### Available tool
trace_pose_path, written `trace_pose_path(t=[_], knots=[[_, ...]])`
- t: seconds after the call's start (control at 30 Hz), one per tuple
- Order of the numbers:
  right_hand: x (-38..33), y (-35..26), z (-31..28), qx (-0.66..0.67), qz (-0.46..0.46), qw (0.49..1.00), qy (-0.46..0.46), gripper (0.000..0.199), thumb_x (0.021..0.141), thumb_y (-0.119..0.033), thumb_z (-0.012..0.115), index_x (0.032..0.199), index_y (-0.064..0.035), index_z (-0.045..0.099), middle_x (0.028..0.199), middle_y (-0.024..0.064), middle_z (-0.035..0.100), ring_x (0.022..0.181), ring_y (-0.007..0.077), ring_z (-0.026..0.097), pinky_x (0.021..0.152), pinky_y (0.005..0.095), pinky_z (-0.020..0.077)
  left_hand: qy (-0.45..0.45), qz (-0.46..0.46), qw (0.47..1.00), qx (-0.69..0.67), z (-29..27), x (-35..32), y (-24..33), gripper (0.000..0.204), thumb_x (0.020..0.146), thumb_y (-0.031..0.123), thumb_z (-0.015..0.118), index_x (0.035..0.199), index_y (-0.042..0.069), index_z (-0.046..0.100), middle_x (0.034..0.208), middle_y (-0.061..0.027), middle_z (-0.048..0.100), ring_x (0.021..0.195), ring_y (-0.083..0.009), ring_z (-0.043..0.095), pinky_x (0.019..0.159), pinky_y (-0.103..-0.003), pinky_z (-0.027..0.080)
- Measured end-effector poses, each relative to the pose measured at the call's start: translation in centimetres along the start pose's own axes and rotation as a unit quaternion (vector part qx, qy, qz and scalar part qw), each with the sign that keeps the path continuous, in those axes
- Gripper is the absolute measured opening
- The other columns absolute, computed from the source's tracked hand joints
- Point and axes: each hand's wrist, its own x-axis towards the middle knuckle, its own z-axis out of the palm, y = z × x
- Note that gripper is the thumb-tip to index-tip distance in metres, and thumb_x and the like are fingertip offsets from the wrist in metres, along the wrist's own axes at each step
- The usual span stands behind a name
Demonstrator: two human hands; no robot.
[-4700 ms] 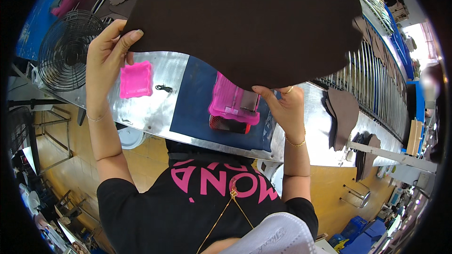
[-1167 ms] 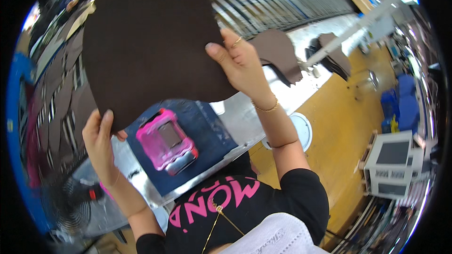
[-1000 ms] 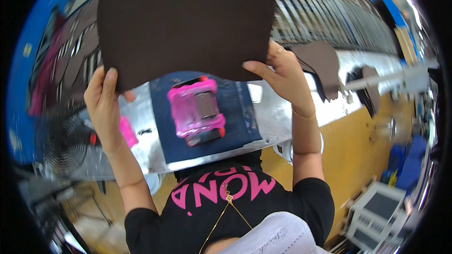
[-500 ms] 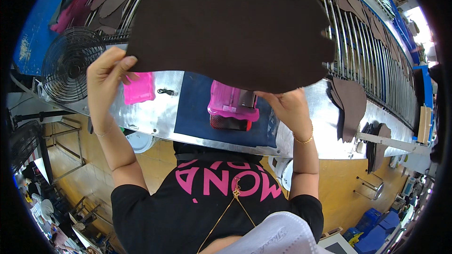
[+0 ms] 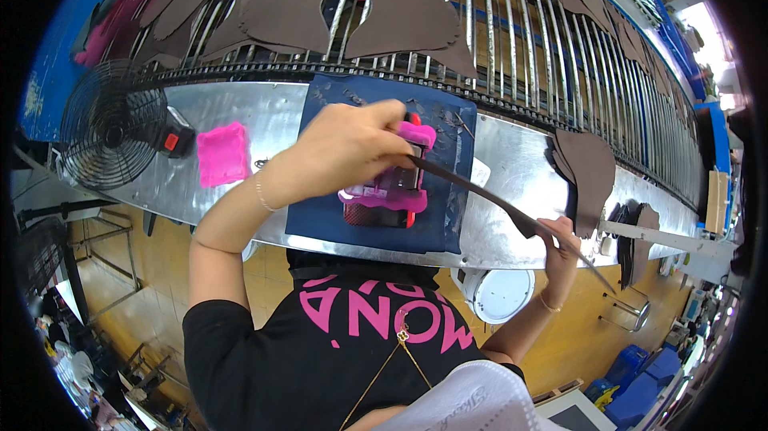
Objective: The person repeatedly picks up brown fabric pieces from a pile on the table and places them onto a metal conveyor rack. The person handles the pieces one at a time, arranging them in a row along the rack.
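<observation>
**Brown sheet turned edge-on over the table**

Half a second ago the brown sheet (image 5: pixel 512 209) was spread wide and hid the rack; now it is seen edge-on, a thin dark strip, so the pieces on the far rack (image 5: pixel 512 47) show again. Left hand (image 5: pixel 344 147) grasps its left end above the pink tool (image 5: pixel 384 191) on the blue mat (image 5: pixel 320 207). Right hand (image 5: pixel 560 243) pinches the right end, near the table (image 5: pixel 512 183) edge.

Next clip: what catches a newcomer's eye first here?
A big dark brown sheet, seen edge-on, stretched between the left hand and right hand over a blue mat. Under it sits a bright pink tool; a pink pad and a black fan lie left.
</observation>
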Motion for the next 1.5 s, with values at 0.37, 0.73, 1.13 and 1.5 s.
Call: trace_pose_path(t=[0.37, 0.73, 1.13, 1.5], knots=[[1.5, -2.4, -9.7, -0.067, 0.082, 0.972, 0.208, 0.012, 0.089, -0.008, 0.060, 0.082, 0.0000, 0.055, 0.069, -0.0041, 0.045, 0.064, 0.0058, 0.036, 0.055, 0.0203, 0.0288, 0.072, 0.107, 0.965, -0.228, -1.8, 15.2, 3.8, 0.043, 0.081, 0.038, 0.070, 0.094, -0.002, 0.059, 0.048, -0.0028, 0.042, 0.042, -0.0077, 0.041, 0.040, -0.025, 0.032], [-1.0, 22.1, -6.9, -0.336, 0.428, 0.823, 0.164, 0.050, 0.084, -0.035, 0.062, 0.119, 0.0008, 0.055, 0.113, 0.0264, 0.055, 0.107, 0.0391, 0.052, 0.094, 0.0429, 0.0409, 0.112, -0.257, 0.771, -0.572, 2.6, 15.6, -14.7, 0.033, 0.095, 0.012, 0.048, 0.126, 0.006, 0.039, 0.105, -0.0102, 0.058, 0.067, -0.0170, 0.065, 0.055, -0.025, 0.057], [0.3, 22.4, -3.7, -0.339, 0.479, 0.777, 0.229, 0.046, 0.074, -0.026, 0.074, 0.107, 0.0034, 0.061, 0.104, 0.0224, 0.063, 0.100, 0.0369, 0.059, 0.086, 0.0426, 0.0457, 0.192, -0.379, 0.676, -0.602, 9.5, 15.2, -23.5, 0.028, 0.094, 0.009, 0.049, 0.118, 0.004, 0.036, 0.103, -0.0176, 0.057, 0.072, -0.0275, 0.067, 0.056, -0.031, 0.059], [-0.5, 24.1, -2.4, -0.369, 0.436, 0.786, 0.237, 0.048, 0.070, -0.036, 0.076, 0.083, 0.0075, 0.063, 0.092, 0.0267, 0.062, 0.092, 0.0423, 0.057, 0.080, 0.0465, 0.0459, 0.201, -0.388, 0.789, -0.431, 2.5, 8.9, -18.5, 0.072, 0.082, 0.044, 0.067, 0.126, 0.006, 0.026, 0.079, -0.0074, 0.044, 0.037, -0.0099, 0.042, 0.034, -0.023, 0.028]])
